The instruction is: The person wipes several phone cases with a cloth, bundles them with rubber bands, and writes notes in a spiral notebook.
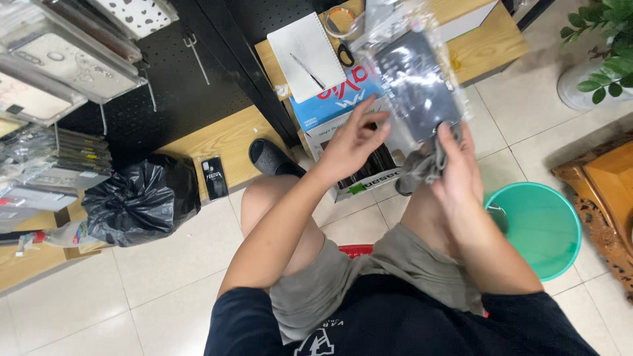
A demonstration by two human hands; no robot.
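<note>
My right hand [455, 168] grips a grey cloth [422, 166] and the lower edge of a dark phone case in a clear plastic bag [417, 82], held up above my knees. Just left of the bag, my left hand [353, 138] hovers with its fingers spread, fingertips close to the plastic, holding nothing. I sit on a red stool [356, 250], which shows between my legs.
A cardboard box [333, 109] stands in front of me, with a notebook and pen [304, 56] on a wooden shelf [488, 39]. A green bucket [544, 227] is at my right, a black rubbish bag [142, 201] at my left. Packaged cases hang on a black pegboard [178, 86].
</note>
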